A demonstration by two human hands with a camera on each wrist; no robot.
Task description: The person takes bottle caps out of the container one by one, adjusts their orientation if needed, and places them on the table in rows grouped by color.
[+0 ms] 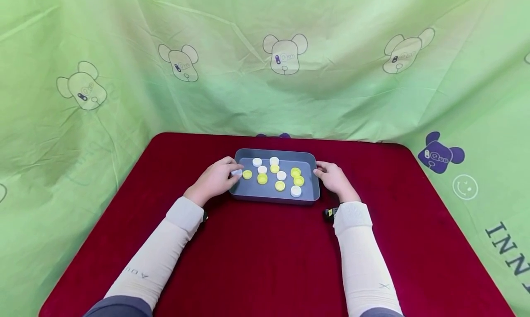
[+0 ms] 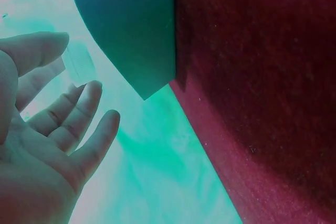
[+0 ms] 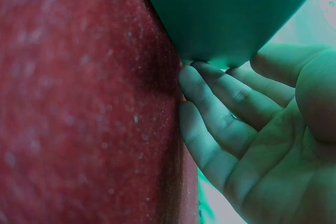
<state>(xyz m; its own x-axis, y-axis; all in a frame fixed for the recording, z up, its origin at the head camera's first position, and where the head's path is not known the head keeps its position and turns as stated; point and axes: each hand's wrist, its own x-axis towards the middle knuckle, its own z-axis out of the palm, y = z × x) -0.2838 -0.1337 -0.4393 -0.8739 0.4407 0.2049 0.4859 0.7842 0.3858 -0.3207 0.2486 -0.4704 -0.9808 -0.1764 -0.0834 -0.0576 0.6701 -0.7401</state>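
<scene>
A shallow blue-grey rectangular tray (image 1: 273, 199) sits on the red cloth, seen whole in the head view. Loose white bottle caps (image 1: 281, 175) and yellow bottle caps (image 1: 279, 186) lie spread over its floor. At the tray's left end, my left hand (image 1: 216, 178) pinches a white bottle cap (image 2: 80, 62) between thumb and fingers, over the rim in the head view. On the opposite side, my right hand (image 1: 333, 179) rests its fingertips and thumb against the tray's end wall (image 3: 226, 19). In the right wrist view those fingers are loosely extended along the outside.
Red cloth (image 1: 265, 262) covers the table in front of and around the tray. Behind and to both sides hangs a green curtain (image 1: 232, 105) with printed bear heads. A dark wrist camera (image 1: 330, 213) shows at the right cuff.
</scene>
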